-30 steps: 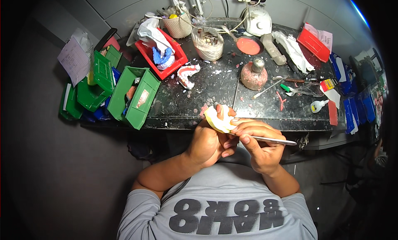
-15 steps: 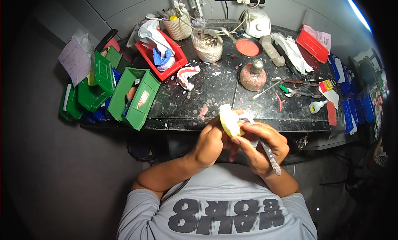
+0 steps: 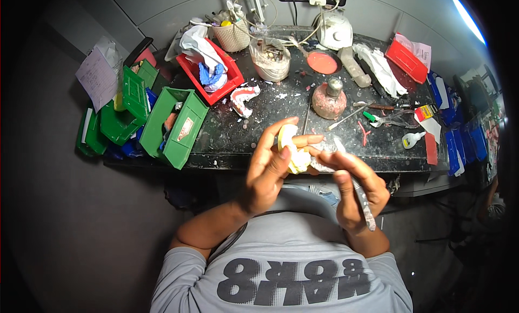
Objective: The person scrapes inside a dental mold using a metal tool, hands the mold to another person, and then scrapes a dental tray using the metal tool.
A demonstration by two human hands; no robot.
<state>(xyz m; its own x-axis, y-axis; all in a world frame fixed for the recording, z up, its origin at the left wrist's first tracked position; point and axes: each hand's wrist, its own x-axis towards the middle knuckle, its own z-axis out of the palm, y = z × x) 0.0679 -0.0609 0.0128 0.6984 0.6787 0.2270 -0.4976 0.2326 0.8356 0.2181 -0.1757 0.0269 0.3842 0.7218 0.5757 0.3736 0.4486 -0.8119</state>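
Note:
In front of my chest, above the near edge of the bench, my left hand [image 3: 265, 178] holds a pale yellow dental cast [image 3: 298, 160], thumb and fingers around its curved body. My right hand [image 3: 361, 186] grips a metal-handled knife [image 3: 362, 199]; its pale blade points up toward the bench and its handle end sticks out below the fingers. The right fingertips are close beside the cast; whether they touch it I cannot tell. On the bench beyond lie a pink-and-white dental model [image 3: 244, 100] and a pink-smeared spirit burner [image 3: 328, 101] with a metal cap.
Green bins [image 3: 175, 129] and a red bin [image 3: 230, 77] stand at left. Behind are a plastic bag [image 3: 270, 61], a dish of pink wax [image 3: 323, 63] and a white device [image 3: 336, 31]. Pliers [image 3: 399, 118], a small white bottle [image 3: 413, 140] and blue bins [image 3: 457, 150] are at right.
My left hand has turned and opened out around the cast, tilting it and moving it slightly left. My right hand has drawn back to the right with the knife.

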